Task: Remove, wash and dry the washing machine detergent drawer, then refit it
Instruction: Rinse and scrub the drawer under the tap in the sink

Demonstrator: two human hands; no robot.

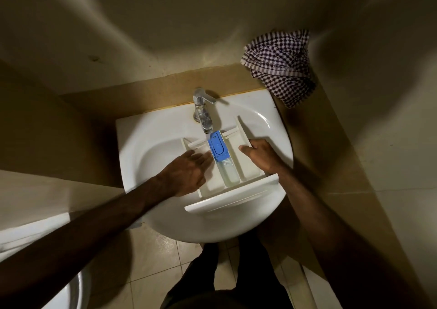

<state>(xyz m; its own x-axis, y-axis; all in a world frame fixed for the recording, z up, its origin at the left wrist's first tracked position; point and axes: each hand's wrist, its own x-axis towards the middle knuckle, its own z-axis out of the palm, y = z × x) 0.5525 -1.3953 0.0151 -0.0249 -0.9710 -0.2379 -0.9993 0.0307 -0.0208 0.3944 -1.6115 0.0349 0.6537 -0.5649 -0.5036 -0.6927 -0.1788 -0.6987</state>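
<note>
Drawer: the white detergent drawer [236, 178] was laid across the washbasin [142, 147], its front panel over the near rim and its far end under the chrome tap [203, 112].
Insert: a blue siphon cap [218, 146] was seated in the middle compartment.
Left hand [186, 169]: fingers were extended, close together, into the left compartment.
Right hand [259, 153]: the drawer's right wall was gripped, fingers curled over it.
Edges: the drawer nearly spanned the bowl.
Cloth: a checked cloth [281, 65] was lying on the ledge, far right.
Writing: none could be read.

white drawer [236, 198] with blue insert [218, 146], white sink [151, 143], dark-and-white checked cloth [281, 65]
</note>
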